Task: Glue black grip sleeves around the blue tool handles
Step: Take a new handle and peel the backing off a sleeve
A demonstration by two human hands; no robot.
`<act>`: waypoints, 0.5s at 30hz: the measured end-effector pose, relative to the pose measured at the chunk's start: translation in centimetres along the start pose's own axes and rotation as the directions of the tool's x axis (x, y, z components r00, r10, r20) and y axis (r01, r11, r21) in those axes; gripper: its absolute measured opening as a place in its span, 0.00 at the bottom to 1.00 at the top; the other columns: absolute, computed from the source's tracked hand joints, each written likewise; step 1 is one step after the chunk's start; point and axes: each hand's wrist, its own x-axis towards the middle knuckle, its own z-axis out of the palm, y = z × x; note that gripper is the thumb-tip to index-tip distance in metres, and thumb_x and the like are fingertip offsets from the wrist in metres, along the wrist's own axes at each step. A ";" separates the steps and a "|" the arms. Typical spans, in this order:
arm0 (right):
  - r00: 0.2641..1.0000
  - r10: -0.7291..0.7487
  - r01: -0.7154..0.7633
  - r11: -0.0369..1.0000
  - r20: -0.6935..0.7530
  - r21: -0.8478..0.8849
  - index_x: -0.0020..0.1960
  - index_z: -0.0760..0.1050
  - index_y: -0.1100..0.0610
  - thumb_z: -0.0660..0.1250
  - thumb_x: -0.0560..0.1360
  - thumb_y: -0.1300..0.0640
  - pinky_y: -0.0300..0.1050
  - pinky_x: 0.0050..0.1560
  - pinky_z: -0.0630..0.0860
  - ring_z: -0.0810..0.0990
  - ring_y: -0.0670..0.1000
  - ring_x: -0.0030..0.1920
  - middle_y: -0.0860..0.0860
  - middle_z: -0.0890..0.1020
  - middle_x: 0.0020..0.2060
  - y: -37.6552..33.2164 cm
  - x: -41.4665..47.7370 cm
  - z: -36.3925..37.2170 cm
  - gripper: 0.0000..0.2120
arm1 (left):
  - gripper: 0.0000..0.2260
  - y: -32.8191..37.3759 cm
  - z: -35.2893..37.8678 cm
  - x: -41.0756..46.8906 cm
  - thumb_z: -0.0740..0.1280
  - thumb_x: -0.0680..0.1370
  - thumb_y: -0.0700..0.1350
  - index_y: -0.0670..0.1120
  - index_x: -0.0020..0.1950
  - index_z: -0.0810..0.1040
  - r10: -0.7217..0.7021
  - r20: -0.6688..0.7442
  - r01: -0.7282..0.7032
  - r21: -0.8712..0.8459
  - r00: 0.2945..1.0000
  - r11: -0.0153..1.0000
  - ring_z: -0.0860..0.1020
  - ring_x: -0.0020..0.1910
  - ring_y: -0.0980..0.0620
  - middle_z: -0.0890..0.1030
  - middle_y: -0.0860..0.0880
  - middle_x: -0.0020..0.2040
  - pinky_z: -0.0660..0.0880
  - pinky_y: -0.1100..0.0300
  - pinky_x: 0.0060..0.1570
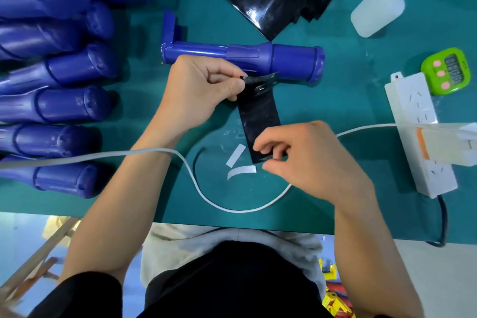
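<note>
So the black sleeve [259,116] is basically a thin, glossy strip. It looks floppy and feather-light, and probably tacky wherever the backing is off. It lies stretched on the worktop [335,100] just in front of the blue handle [242,57], with its far end lifted and touching the handle's side.

The left hand [204,88] pinches that far end between thumb and forefinger. The right hand [304,160] pinches the near end, fingers curled over it. Holding it by the two ends seems the smart way, since a grab in the middle would likely crease it or make it stick to itself.

The handle is stiff moulded plastic and round, so it could roll. Two white paper strips [236,155] lie beside the sleeve, and the squeeze bottle [376,13] sits well apart.
</note>
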 end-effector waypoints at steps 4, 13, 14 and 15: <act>0.941 -0.022 0.064 0.992 -0.338 0.111 0.47 0.85 0.45 0.73 0.71 0.63 0.31 0.44 0.77 0.84 0.42 0.39 0.40 0.86 0.39 0.7 0.0 -3.3 0.14 | 0.13 -0.4 0.1 0.0 0.76 0.76 0.41 0.60 0.42 0.85 -0.010 -0.021 0.012 0.091 1.000 0.996 0.84 0.33 0.58 0.86 0.56 0.35 0.75 0.69 0.37; 0.426 0.445 0.065 0.853 -0.788 0.518 0.83 0.55 0.58 0.69 0.69 0.61 0.38 0.73 0.69 0.73 0.44 0.73 0.48 0.74 0.72 3.7 6.5 -6.2 0.45 | 0.12 -0.2 2.7 -0.7 0.77 0.76 0.42 0.60 0.43 0.84 -0.008 0.029 0.003 0.166 1.000 0.986 0.81 0.33 0.62 0.86 0.55 0.36 0.76 0.70 0.40; 0.452 0.458 0.045 0.845 -0.765 0.533 0.82 0.56 0.59 0.69 0.69 0.62 0.40 0.73 0.70 0.75 0.43 0.71 0.47 0.76 0.70 4.0 7.2 -6.0 0.44 | 0.13 -0.2 3.1 -0.8 0.78 0.76 0.43 0.62 0.43 0.84 -0.006 0.016 0.003 0.181 1.000 0.983 0.81 0.34 0.63 0.86 0.58 0.36 0.76 0.71 0.40; 0.461 0.458 0.017 0.852 -0.760 0.524 0.80 0.59 0.58 0.69 0.70 0.63 0.44 0.73 0.71 0.77 0.43 0.68 0.46 0.78 0.67 4.1 7.8 -5.8 0.40 | 0.12 -0.2 3.3 -0.9 0.79 0.75 0.44 0.63 0.43 0.84 -0.002 -0.006 0.003 0.202 1.000 0.979 0.82 0.35 0.64 0.85 0.61 0.37 0.75 0.72 0.41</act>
